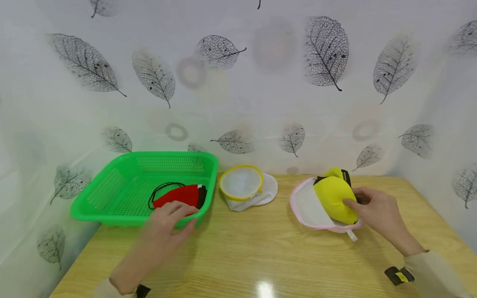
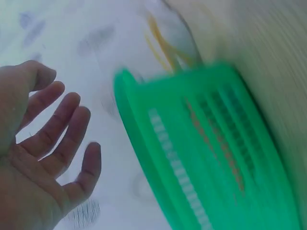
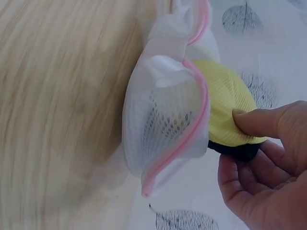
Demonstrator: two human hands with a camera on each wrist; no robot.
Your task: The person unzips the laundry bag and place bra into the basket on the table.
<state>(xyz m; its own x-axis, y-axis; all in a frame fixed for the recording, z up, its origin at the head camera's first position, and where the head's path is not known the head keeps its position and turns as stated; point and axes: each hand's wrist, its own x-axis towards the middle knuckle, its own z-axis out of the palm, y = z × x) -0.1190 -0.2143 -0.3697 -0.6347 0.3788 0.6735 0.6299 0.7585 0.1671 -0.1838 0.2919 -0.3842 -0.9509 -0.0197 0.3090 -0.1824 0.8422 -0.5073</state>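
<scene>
My right hand [image 1: 380, 211] pinches a yellow cup-shaped padded garment [image 1: 335, 200] with black lining, thumb on the yellow side and fingers behind. The garment sits partly inside a white mesh laundry bag [image 1: 307, 207] with a pink zipped rim; the right wrist view shows the rounded cup [image 3: 225, 100] sticking out of the bag's mouth. My left hand [image 1: 160, 236], blurred, hovers by the near right rim of the green basket [image 1: 123, 221]. Its fingers are loosely bent with nothing between them in the left wrist view. Inside the basket lies a red garment [image 1: 179, 195] with thin black cords.
A second white mesh bag [image 1: 242, 184] with a yellow rim lies between the basket and the pink-rimmed bag. All of it rests on a wooden table [image 1: 253, 248]. A pale leaf-printed sheet [image 1: 261, 103] stands directly behind and at both sides.
</scene>
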